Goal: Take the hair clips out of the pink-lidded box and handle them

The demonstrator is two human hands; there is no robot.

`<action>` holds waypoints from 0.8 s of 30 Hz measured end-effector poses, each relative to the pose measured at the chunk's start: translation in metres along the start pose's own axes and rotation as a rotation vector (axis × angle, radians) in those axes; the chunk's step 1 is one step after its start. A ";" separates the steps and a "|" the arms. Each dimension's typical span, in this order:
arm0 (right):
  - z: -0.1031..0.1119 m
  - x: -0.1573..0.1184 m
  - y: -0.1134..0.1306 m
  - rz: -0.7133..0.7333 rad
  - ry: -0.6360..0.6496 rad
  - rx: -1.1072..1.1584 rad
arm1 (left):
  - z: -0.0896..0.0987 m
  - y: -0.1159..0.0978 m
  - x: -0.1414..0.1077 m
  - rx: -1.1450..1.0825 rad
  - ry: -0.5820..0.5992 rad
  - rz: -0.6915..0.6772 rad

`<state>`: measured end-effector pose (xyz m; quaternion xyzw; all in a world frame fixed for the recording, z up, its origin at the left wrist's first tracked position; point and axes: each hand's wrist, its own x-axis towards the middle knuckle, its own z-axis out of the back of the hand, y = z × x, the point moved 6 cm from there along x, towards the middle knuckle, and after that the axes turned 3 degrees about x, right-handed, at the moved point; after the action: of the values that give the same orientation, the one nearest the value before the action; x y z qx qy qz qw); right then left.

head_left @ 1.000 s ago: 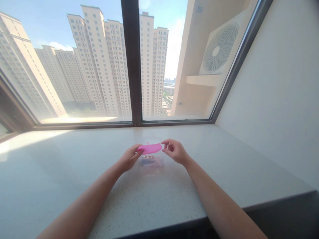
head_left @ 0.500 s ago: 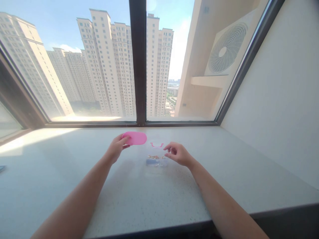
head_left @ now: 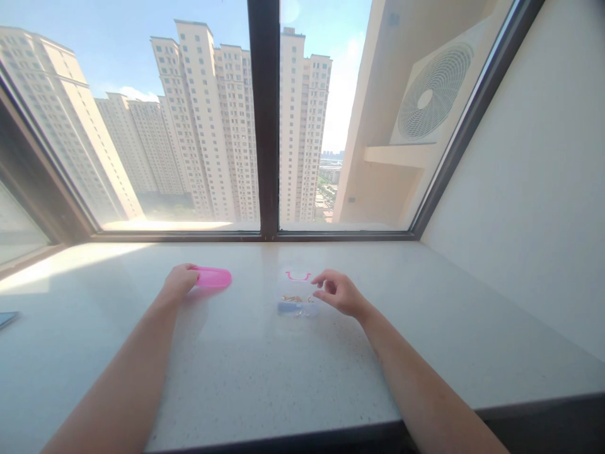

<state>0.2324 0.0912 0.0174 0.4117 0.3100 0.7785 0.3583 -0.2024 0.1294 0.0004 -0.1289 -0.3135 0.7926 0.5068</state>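
My left hand (head_left: pixel 180 281) grips the left end of a pink oval lid or tray (head_left: pixel 213 278), held low over the pale counter. Right of it stands a small clear plastic box (head_left: pixel 297 309) with a pink handle (head_left: pixel 299 277) at its far side. Small gold-coloured pieces (head_left: pixel 292 299) and something blue (head_left: pixel 289 308) show in the box. My right hand (head_left: pixel 338 293) is at the box's right edge, fingers bent and apart, with nothing between them.
The pale speckled counter (head_left: pixel 265 378) runs back to a dark window frame (head_left: pixel 268 126). A flat bluish object (head_left: pixel 7 319) lies at the far left edge. A white wall (head_left: pixel 529 208) rises on the right.
My left hand has moved left and slightly lower with the pink oval piece, away from the clear box. My right hand has stayed in nearly the same place.
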 end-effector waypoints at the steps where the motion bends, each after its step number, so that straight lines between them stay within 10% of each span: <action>1: 0.001 0.000 0.000 -0.005 -0.014 0.017 | 0.000 -0.001 0.000 0.020 0.021 -0.010; 9: 0.019 0.003 -0.034 -0.212 -0.250 -0.029 | -0.006 -0.005 -0.006 0.223 0.173 -0.039; 24: -0.015 -0.005 -0.041 -0.576 0.127 0.294 | 0.009 -0.012 -0.021 0.478 0.320 -0.086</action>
<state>0.2342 0.1067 -0.0235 0.3053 0.5441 0.6164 0.4804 -0.1886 0.1106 0.0123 -0.1156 -0.0389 0.7915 0.5989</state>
